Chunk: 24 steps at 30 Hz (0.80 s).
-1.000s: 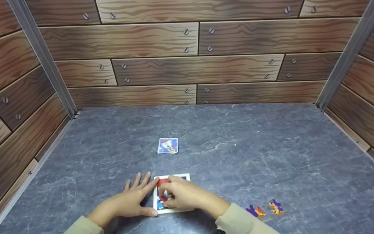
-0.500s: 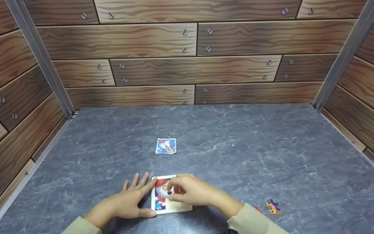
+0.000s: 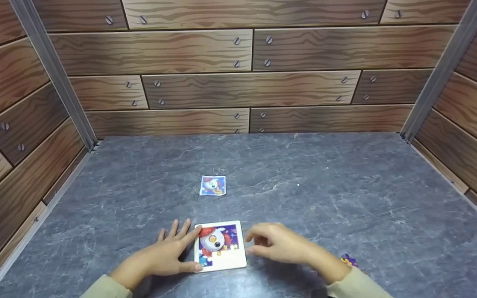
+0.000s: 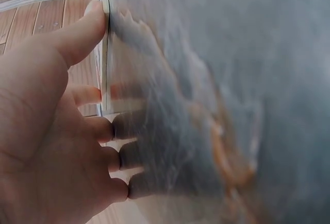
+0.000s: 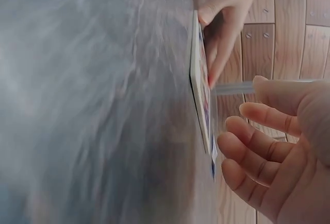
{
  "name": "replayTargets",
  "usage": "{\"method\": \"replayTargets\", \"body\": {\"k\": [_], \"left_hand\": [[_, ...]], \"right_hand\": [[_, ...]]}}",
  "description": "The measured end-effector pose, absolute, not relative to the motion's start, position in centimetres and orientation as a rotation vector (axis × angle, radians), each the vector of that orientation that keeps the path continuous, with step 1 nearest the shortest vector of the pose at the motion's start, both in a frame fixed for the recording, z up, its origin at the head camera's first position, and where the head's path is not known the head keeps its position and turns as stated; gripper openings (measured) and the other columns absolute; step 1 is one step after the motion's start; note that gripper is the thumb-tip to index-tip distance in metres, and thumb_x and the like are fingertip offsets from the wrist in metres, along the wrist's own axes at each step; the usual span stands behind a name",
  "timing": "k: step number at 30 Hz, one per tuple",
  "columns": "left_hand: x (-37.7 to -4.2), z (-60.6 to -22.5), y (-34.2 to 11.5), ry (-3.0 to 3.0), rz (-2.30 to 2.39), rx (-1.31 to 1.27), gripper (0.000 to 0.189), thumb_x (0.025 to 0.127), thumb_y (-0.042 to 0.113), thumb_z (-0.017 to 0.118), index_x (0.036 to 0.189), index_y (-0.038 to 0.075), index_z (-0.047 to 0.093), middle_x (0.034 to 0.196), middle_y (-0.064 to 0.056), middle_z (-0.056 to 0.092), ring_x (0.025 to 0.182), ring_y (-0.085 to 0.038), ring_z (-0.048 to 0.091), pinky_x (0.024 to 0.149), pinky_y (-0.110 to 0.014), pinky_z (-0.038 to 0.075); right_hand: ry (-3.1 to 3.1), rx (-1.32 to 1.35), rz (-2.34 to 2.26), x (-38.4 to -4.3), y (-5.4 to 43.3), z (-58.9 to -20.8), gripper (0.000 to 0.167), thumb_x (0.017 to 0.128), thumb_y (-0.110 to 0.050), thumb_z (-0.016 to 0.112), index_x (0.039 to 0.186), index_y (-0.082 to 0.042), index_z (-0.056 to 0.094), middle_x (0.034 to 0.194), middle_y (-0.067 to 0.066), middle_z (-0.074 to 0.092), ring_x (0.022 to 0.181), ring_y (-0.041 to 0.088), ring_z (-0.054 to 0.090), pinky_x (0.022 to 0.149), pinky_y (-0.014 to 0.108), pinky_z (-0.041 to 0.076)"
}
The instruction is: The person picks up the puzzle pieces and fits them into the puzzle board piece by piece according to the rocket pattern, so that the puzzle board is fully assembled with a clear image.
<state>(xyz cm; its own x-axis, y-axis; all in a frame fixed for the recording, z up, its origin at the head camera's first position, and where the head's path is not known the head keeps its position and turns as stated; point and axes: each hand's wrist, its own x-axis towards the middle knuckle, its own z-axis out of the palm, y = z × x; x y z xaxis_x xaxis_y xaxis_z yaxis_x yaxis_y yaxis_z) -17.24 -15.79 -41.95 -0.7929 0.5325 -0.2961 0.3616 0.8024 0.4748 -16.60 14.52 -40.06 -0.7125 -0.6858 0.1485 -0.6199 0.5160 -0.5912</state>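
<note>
A small framed jigsaw puzzle [image 3: 232, 260] lies near the front of the table, its picture a white rocket on purple and red. Pieces fill its top and left side; the lower right shows bare pale backing. My left hand [image 3: 166, 254] is spread flat beside it, index fingertip and thumb resting on the frame's left edge. Just off the right edge hovers my right hand [image 3: 282, 244], fingers loosely curled; the right wrist view shows nothing between its fingers [image 5: 242, 152]. A loose purple and yellow puzzle piece [image 3: 348, 260] lies on the table, partly behind the right forearm.
A small picture card [image 3: 213, 186] with a similar rocket lies farther back on the grey marbled table [image 3: 304, 165]. Wood-patterned walls [image 3: 205, 89] enclose the back and both sides.
My right hand has moved off the puzzle to the right, uncovering the pieces in its upper part. The right forearm now covers one loose piece. The left hand has stayed in place.
</note>
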Motion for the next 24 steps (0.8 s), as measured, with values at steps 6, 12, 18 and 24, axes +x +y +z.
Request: {"method": "replayTargets", "body": {"k": [6,12,18,24], "left_hand": [[-17.2,-42.0,-15.7,2.56,0.577,0.656,0.094,0.078,0.067,0.054,0.15,0.018,0.018,0.152,-0.022,0.005,0.135,-0.046,-0.007,0.098,-0.069,-0.003],[-17.3,-42.0,-15.6,2.556,0.588,0.66,0.094,0.079,0.066,0.054,0.15,0.018,0.018,0.152,-0.022,0.004,0.135,-0.046,-0.007,0.098,-0.069,-0.003],[-17.3,-42.0,-15.7,2.549,0.597,0.645,0.093,0.079,0.066,0.055,0.15,0.019,0.019,0.152,-0.022,0.004,0.135,-0.046,-0.008,0.098,-0.07,-0.004],[-17.2,-41.8,-15.7,2.554,0.596,0.65,0.093,0.079,0.066,0.055,0.15,0.018,0.018,0.152,-0.022,0.004,0.135,-0.046,-0.008,0.098,-0.069,-0.004]], "right_hand": [[2.667,-1.088,-0.998,-16.1,17.3,-39.8,0.023,0.088,-0.027,0.064,0.102,-0.008,0.066,0.083,-0.011,0.059,0.075,0.004,0.055,0.069,0.024,0.049],[2.685,-1.046,-1.041,-15.7,19.9,-39.9,0.027,0.089,-0.028,0.063,0.104,-0.006,0.065,0.085,-0.011,0.06,0.076,0.004,0.056,0.068,0.024,0.049],[2.681,-1.032,-1.08,-15.3,22.1,-40.0,0.029,0.089,-0.03,0.062,0.105,-0.005,0.065,0.085,-0.01,0.06,0.075,0.005,0.056,0.066,0.024,0.05],[2.656,-0.917,-1.091,-14.9,24.1,-39.8,0.032,0.091,-0.032,0.06,0.108,-0.005,0.064,0.087,-0.009,0.061,0.078,0.007,0.057,0.067,0.025,0.05]]}}
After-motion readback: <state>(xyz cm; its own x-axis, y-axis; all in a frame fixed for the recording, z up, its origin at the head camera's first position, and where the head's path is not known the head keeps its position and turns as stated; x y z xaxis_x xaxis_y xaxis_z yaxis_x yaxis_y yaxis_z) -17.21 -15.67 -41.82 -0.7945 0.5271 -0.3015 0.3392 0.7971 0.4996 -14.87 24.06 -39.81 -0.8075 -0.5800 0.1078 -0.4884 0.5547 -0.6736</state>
